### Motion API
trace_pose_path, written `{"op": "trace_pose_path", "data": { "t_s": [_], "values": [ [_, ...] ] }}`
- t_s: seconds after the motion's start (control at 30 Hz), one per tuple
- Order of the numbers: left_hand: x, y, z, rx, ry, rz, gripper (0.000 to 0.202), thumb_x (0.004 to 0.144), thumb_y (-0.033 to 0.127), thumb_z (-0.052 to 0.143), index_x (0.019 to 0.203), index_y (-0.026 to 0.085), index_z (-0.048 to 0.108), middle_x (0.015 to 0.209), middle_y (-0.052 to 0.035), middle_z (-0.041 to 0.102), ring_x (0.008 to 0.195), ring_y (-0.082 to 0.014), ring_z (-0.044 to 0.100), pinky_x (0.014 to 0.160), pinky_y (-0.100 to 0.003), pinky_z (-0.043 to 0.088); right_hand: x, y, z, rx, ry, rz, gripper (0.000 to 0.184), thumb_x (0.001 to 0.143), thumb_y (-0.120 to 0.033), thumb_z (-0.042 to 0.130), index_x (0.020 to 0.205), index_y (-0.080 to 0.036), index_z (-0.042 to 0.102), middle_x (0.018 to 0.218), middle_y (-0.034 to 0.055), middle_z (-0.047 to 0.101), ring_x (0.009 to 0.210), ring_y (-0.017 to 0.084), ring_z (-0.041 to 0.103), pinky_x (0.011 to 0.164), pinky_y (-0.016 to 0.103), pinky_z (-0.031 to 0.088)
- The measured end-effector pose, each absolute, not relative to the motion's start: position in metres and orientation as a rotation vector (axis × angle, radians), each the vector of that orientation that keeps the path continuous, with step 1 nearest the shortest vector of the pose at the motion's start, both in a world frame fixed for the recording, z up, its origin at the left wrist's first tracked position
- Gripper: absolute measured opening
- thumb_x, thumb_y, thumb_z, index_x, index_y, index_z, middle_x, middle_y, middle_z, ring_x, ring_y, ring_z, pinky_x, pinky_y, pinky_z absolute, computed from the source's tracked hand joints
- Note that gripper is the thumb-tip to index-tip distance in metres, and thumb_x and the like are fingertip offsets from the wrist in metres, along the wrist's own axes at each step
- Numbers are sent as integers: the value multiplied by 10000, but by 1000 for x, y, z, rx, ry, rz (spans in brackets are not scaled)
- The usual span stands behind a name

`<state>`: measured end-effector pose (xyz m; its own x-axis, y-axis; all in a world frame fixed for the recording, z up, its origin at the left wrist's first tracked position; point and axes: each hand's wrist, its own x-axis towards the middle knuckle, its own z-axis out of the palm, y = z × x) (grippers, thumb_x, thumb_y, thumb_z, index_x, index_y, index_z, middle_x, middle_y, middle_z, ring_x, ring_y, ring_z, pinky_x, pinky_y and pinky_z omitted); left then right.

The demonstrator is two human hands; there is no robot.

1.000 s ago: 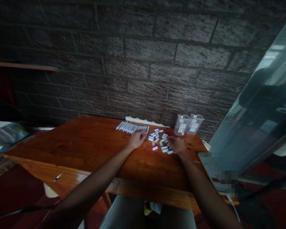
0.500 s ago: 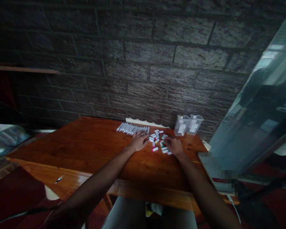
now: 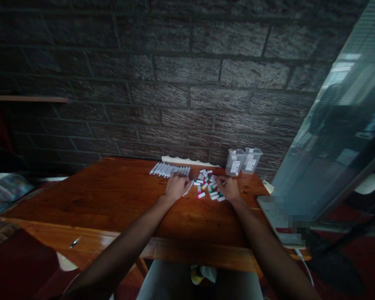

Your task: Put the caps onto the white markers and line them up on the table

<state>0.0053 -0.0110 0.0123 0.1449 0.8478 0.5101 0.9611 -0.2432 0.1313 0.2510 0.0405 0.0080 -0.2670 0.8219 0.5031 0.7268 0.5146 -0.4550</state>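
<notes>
Just left of the loose pile of short cylindrical white caps [image 3: 205,186], the left hand [image 3: 176,186] pinches a slim white marker [image 3: 188,188]; at the pile's right edge the right hand [image 3: 227,188] keeps its fingers narrow, a held cap impossible to tell. Beyond the pile, leftward, slender markers [image 3: 160,168] line the grained wooden worktop [image 3: 118,204]; rightward stand clear plastic tubs [image 3: 235,161]

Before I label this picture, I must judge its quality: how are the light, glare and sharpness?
Head view: dim, the wall darkening leftward; pale glare on the table's front edge, bright streaks on the glass. Same view: caps and right hand soft.
</notes>
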Motion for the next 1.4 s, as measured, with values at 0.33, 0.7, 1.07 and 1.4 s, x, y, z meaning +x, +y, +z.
{"op": "trace_pose_path", "data": {
  "t_s": [0.33,0.7,1.07,1.4],
  "values": [
    [4,-4,-1,-2573,-1898,-968,233,756,417,641,813,211,733,728,-36,708,653,-167,611,615,-248,394,252,38,12,-1260,-2062,195,448,935,-464,419,690,-203,688,663,29,698,597,136,616,557,221,361],
    [1,5,3,-2582,-2072,-1930,301,741,433,635,745,140,703,679,-21,679,609,-135,571,568,-228,388,252,40,8,-1178,-2045,245,357,916,-425,466,788,-208,719,744,24,718,642,140,629,616,224,428],
    [1,-2,23,-2134,-2094,-3075,285,686,253,740,932,132,662,975,-100,729,744,-118,659,632,-196,472,234,24,12,-635,-2496,319,199,800,-397,688,919,-245,737,956,38,720,960,195,619,898,313,431],
    [-1,1,20,-2051,-2054,-3072,285,642,243,756,903,159,676,1041,-63,718,796,-103,648,685,-193,483,240,29,6,-684,-2444,556,145,819,-333,661,848,-218,744,861,24,731,815,160,647,766,255,461]
  ]
}}
